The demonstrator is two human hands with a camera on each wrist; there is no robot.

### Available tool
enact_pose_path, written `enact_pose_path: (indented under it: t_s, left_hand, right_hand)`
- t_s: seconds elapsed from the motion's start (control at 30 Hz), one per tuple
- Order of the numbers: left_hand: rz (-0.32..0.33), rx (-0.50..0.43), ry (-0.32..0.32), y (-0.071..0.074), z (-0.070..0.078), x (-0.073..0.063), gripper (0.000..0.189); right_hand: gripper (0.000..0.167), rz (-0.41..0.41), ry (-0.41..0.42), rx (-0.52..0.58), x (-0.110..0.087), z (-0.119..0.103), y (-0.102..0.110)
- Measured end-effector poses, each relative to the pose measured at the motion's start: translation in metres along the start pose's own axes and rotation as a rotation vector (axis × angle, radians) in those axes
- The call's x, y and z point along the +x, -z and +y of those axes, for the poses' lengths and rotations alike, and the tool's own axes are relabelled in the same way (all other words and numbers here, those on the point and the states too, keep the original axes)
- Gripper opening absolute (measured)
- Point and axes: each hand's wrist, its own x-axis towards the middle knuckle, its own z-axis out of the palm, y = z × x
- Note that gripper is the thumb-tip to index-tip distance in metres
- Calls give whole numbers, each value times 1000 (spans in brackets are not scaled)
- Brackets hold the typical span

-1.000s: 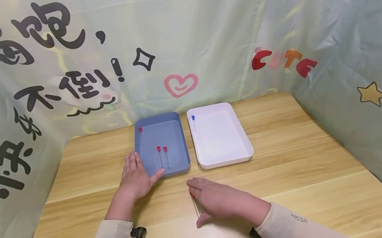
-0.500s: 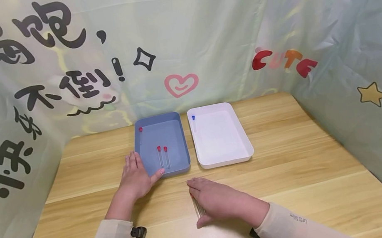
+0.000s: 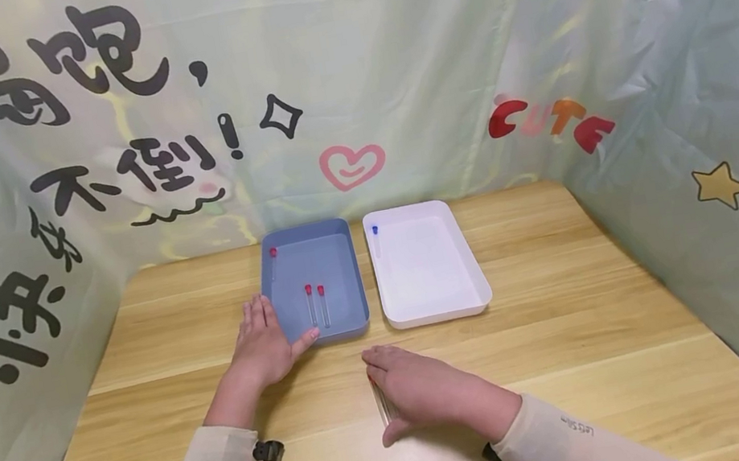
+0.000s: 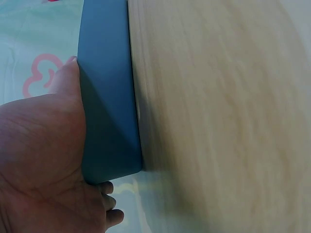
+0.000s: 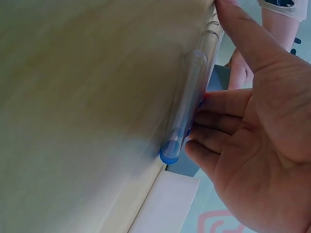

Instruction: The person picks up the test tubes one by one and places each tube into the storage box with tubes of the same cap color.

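My left hand (image 3: 262,350) rests against the near left corner of a blue-grey tray (image 3: 338,260), fingers straight along its side and thumb on the near rim. Inside that tray lie two red-capped test tubes (image 3: 321,291) side by side, and another red-capped tube (image 3: 273,254) at the far left. My right hand (image 3: 428,388) lies over several clear test tubes (image 3: 382,406) on the table, fingers by the caps and thumb at the lower ends. In the right wrist view the nearest tube has a blue cap (image 5: 169,152); the hand hides part of the group.
To the right of the blue-grey tray stands a white tray (image 3: 428,265) with one blue-capped tube (image 3: 375,230) at its far left. Both trays sit on a wooden table (image 3: 571,294), near its back edge, with a printed cloth (image 3: 417,76) hanging behind.
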Motion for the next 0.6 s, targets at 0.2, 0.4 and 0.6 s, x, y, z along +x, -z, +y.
enact_pose_path:
  t_s: [0.2, 0.4, 0.6]
  left_hand:
    - [6, -1, 2, 0, 1, 0, 117]
    - [7, 0, 2, -1, 0, 0, 117]
    - [8, -5, 5, 0, 2, -2, 117]
  right_hand:
    - [103, -3, -4, -31, 0, -1, 0]
    - [99, -8, -5, -22, -1, 0, 2]
    - [97, 11, 20, -17, -1, 2, 2]
